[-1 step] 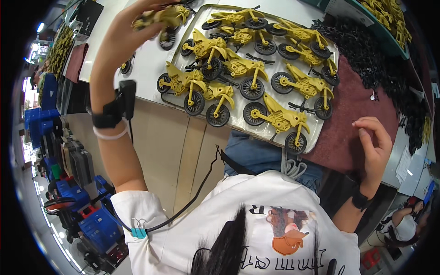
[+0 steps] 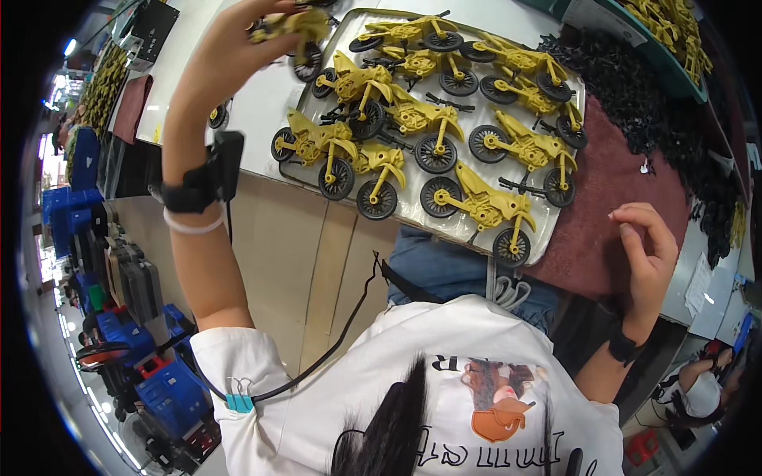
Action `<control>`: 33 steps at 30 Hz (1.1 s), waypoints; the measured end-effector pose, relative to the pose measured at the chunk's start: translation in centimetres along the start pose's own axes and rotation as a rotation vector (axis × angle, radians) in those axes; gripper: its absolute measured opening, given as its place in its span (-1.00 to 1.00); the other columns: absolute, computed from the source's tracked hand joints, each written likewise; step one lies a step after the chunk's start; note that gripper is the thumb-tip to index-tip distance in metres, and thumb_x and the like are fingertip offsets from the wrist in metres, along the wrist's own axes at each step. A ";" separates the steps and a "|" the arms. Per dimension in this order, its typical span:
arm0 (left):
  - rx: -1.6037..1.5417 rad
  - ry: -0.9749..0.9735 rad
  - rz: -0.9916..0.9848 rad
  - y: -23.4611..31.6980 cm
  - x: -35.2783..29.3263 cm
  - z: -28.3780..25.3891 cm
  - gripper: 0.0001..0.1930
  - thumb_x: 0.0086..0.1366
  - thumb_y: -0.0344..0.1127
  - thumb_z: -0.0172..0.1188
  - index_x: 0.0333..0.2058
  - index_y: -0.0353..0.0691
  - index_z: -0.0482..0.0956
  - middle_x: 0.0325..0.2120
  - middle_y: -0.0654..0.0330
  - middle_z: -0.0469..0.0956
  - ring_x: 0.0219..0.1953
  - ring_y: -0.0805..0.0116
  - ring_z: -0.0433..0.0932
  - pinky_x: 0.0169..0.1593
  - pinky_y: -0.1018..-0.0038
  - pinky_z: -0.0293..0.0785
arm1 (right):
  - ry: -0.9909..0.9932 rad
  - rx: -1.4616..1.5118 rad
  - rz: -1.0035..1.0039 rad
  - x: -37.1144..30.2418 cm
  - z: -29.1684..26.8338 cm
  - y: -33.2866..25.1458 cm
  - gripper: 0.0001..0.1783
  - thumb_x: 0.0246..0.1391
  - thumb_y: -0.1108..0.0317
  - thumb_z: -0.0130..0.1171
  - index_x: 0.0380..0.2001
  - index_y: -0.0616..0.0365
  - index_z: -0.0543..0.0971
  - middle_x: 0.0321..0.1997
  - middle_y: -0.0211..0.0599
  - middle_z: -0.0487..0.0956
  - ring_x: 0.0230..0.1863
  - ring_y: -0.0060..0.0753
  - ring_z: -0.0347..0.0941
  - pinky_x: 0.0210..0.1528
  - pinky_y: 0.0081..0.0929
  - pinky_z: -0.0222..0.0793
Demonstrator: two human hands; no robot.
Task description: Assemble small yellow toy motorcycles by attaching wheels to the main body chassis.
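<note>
My left hand point(image 2: 232, 59) is raised over the far left of the table, its fingers wrapped round a yellow toy motorcycle point(image 2: 295, 30) with black wheels. That motorcycle is partly hidden by the hand and a little blurred, just left of a shallow white tray point(image 2: 546, 222). Several like yellow toy motorcycles point(image 2: 486, 200) lie on their sides in the tray, some overlapping. My right hand point(image 2: 652, 252) rests at the right above the edge of a maroon cloth point(image 2: 591, 238). Its fingers are loosely bent, thumb apart, with nothing visible in them.
A heap of small black parts point(image 2: 615, 95) spreads along the right side. Behind it stands a teal bin point(image 2: 689, 83) with yellow parts point(image 2: 675, 36). Another black wheel point(image 2: 218, 116) shows beside my left forearm. A person in white point(image 2: 702, 393) is at the lower right.
My left hand has moved slightly to the right with the toy motorcycle, closer to the tray. My right hand and the motorcycles in the tray stay where they were.
</note>
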State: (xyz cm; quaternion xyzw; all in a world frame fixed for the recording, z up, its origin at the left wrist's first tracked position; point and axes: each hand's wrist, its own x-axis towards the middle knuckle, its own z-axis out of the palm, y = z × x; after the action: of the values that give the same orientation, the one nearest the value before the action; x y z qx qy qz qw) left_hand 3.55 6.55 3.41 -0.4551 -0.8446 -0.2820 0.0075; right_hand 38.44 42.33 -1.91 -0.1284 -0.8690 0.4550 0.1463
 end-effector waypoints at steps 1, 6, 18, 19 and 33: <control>0.021 -0.033 -0.022 1.4 0.7 0.2 -0.46 0.20 -0.48 0.20 0.19 -0.05 0.39 0.08 0.18 0.48 0.04 0.31 0.50 0.11 0.42 0.41 | -0.001 -0.003 -0.005 0.0 0.1 0.0 -0.86 0.01 0.64 0.05 -0.35 0.34 0.56 -0.29 -0.21 0.57 -0.21 -0.41 0.48 -0.11 -0.56 0.33; 0.025 -0.158 0.104 -0.9 6.5 6.2 -0.55 0.21 -0.57 0.12 0.09 -0.12 0.49 -0.01 0.20 0.56 0.00 0.34 0.54 0.06 0.41 0.46 | 0.037 -0.012 0.041 -0.7 -0.2 0.3 -0.89 0.01 0.62 0.07 -0.37 0.34 0.56 -0.31 -0.20 0.57 -0.22 -0.40 0.49 -0.10 -0.55 0.34; -0.029 -0.342 0.033 -0.6 7.5 7.8 -0.49 0.26 -0.56 -0.10 0.15 0.02 0.43 0.12 0.27 0.43 0.16 0.30 0.40 0.18 0.29 0.37 | 0.024 0.003 0.049 -0.4 -0.5 0.9 -0.87 0.00 0.63 0.06 -0.36 0.34 0.57 -0.29 -0.21 0.56 -0.22 -0.41 0.48 -0.11 -0.55 0.34; -0.038 -0.309 0.035 -0.4 7.6 7.3 -0.48 0.24 -0.56 -0.11 0.15 0.01 0.44 0.15 0.28 0.41 0.17 0.29 0.40 0.20 0.27 0.35 | 0.028 0.002 0.048 -0.3 -0.5 0.9 -0.87 0.00 0.63 0.06 -0.36 0.34 0.57 -0.29 -0.21 0.56 -0.22 -0.41 0.48 -0.11 -0.55 0.34; 0.299 -0.220 -0.291 -13.5 8.4 2.7 -0.43 0.12 0.09 0.34 0.00 -0.10 0.47 -0.02 -0.14 0.44 -0.02 -0.01 0.47 0.04 0.21 0.37 | 0.066 -0.024 0.064 -0.9 -1.5 1.3 -0.88 -0.01 0.62 0.07 -0.38 0.35 0.57 -0.32 -0.18 0.58 -0.22 -0.37 0.50 -0.10 -0.54 0.35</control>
State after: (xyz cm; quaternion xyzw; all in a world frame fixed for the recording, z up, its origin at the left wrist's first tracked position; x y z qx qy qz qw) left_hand -11.12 8.58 -2.94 -0.3506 -0.9293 -0.1005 -0.0577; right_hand 39.93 43.84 -2.28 -0.1727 -0.8644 0.4446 0.1589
